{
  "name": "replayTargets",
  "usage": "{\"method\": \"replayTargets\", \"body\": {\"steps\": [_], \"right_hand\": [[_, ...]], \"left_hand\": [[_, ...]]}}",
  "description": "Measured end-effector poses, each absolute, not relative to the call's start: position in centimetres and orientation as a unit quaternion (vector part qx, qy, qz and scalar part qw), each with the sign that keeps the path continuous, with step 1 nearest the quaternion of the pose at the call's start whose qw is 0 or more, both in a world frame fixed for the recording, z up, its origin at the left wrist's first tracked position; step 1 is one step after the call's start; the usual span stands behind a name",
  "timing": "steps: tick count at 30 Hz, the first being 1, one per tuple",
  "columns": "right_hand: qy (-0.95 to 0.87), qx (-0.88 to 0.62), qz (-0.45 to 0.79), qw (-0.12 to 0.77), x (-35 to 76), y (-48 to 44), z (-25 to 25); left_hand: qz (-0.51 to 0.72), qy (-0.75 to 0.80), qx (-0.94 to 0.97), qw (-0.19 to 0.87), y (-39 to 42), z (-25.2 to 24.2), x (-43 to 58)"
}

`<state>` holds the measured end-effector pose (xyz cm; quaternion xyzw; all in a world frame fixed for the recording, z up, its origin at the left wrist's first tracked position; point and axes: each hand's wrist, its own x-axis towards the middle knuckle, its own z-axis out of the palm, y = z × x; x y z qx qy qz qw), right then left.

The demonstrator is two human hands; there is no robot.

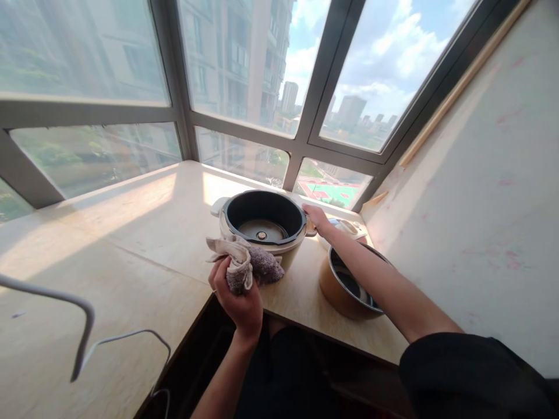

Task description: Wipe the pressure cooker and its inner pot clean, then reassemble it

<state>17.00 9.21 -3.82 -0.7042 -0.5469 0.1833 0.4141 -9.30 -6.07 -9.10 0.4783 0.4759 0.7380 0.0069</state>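
A white electric cooker body (286, 252) stands lidless on the counter, its dark inside showing a round heating base with a small knob in the middle. My left hand (238, 299) is closed around a bunched cloth (238, 265), cream and purplish-brown, just in front of the cooker's near side. My right hand (315, 218) grips the cooker's right side handle (310, 228); its fingertips are partly hidden behind the rim. Under my right forearm sits a gold-brown inner pot (336, 288) with a dark inside.
Behind my right forearm lies a white item (347, 227), partly covered. A grey-white cable (82, 305) loops over the left of the pale counter (109, 285). Framed windows (248, 64) rise behind it, and a wall (484, 233) bounds the right side.
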Motion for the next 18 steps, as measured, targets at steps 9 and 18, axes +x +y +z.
{"method": "replayTargets", "body": {"steps": [9, 18], "right_hand": [[-0.519, -0.725, 0.151, 0.427, 16.4, 8.0, -3.2], [-0.557, -0.678, 0.081, 0.473, 17.0, -1.9, -2.5]], "left_hand": [[0.401, 0.408, 0.820, -0.024, -8.7, -10.4, -5.0], [0.367, 0.377, 0.850, 0.022, -9.8, -12.4, -3.3]]}}
